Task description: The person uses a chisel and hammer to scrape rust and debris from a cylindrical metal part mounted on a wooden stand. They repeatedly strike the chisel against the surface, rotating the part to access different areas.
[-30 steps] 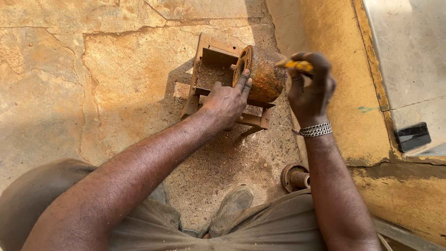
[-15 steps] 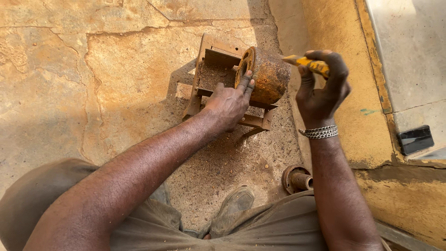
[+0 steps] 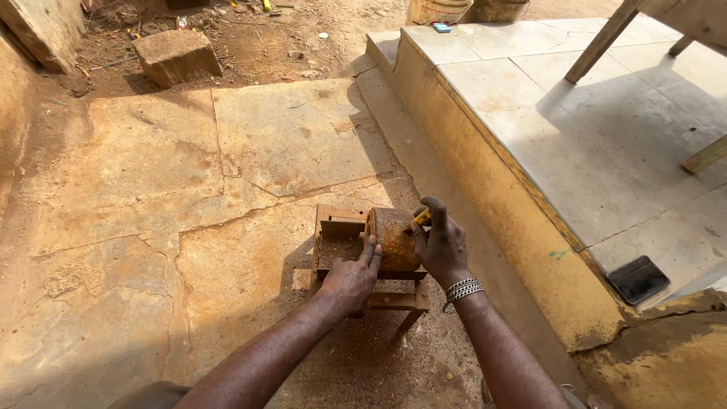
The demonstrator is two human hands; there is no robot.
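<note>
Resting on the little wooden stand, the rusty drum sits between both hands. Left hand lies flat, fingers spread, touching it. Right hand has its fingers curled tight around a yellow tool.

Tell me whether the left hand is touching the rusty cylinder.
Touching. The head view shows the left hand with its fingers lying against the near end of the rusty cylinder.

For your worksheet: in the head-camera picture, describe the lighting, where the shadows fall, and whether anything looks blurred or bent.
Head view: hard sunlight, warm cast; the raised pale slab is nearly glaring. The left hand and right hand on the rusty cylinder throw dark shadows onto the small wooden stand. Focus is sharp throughout; the step's edge bows slightly from the wide lens.
</note>
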